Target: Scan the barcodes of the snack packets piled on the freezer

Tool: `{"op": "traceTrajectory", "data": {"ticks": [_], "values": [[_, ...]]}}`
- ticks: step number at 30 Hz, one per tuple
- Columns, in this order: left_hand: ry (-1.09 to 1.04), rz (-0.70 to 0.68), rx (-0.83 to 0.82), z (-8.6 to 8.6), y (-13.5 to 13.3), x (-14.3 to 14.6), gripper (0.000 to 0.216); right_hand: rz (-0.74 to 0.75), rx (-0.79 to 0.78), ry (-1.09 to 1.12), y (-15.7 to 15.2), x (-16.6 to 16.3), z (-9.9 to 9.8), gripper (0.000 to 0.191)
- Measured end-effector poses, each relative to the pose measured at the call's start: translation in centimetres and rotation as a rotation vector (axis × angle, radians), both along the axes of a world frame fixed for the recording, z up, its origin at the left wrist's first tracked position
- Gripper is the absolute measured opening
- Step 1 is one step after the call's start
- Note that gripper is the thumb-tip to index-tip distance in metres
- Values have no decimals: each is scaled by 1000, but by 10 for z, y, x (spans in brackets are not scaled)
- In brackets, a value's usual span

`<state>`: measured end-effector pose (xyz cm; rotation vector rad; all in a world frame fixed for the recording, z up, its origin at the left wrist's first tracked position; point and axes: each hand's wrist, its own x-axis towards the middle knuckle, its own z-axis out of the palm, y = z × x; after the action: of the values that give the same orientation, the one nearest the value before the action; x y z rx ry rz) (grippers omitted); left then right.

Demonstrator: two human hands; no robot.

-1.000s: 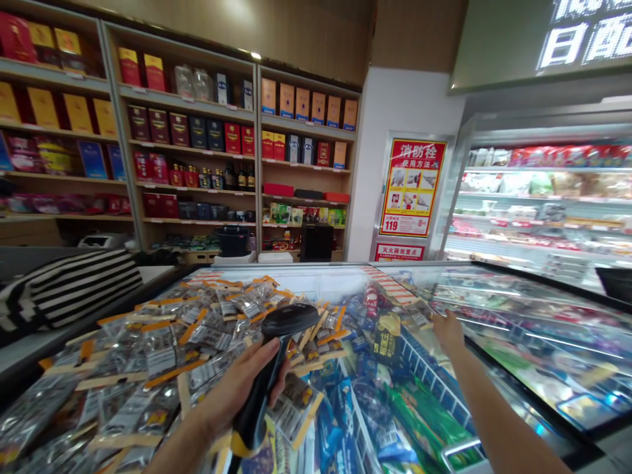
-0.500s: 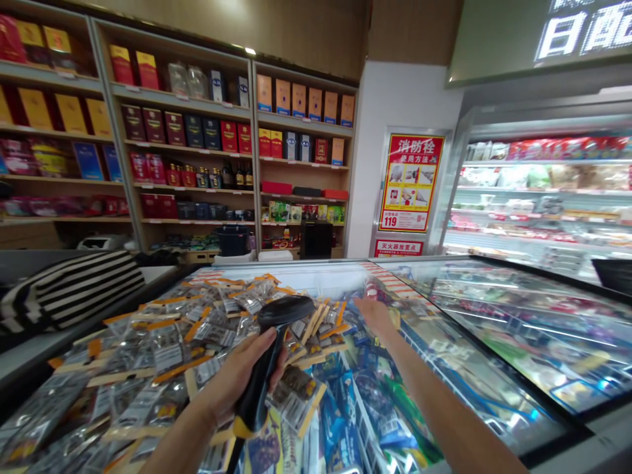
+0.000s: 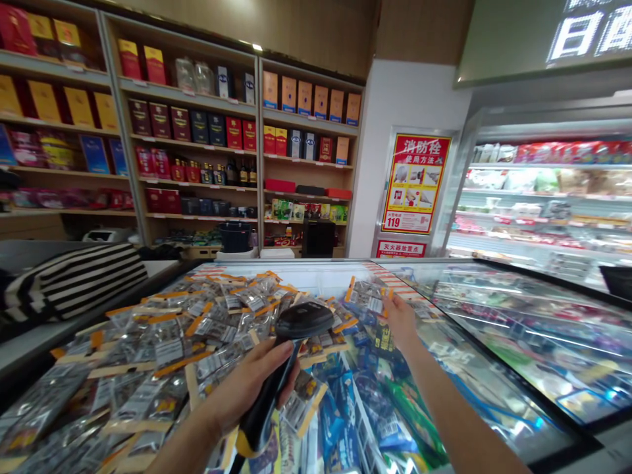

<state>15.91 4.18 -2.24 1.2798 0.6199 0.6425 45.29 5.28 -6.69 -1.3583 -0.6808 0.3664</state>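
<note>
Hands over the chest freezer

Left hand [image 3: 251, 382] wraps the black handle of a barcode scanner [image 3: 286, 359], forearm rising from the lower edge, scanner head up above the heap of clear snack packets [image 3: 162, 342]. Right arm stretches forward over the open freezer [image 3: 316, 276]; right hand [image 3: 401, 319] pinches one orange-edged packet [image 3: 368, 293] at the far rim, lifted clear of the heap. Sliding glass lid [image 3: 518, 329] lies to the right.
</note>
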Motion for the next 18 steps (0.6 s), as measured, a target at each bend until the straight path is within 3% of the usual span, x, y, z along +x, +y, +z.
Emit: {"op": "traceTrajectory", "data": {"ticks": [18], "values": [[58,-62,73,-2,-1,1,29,-39,-9,-86,1,3,-1,27]]}}
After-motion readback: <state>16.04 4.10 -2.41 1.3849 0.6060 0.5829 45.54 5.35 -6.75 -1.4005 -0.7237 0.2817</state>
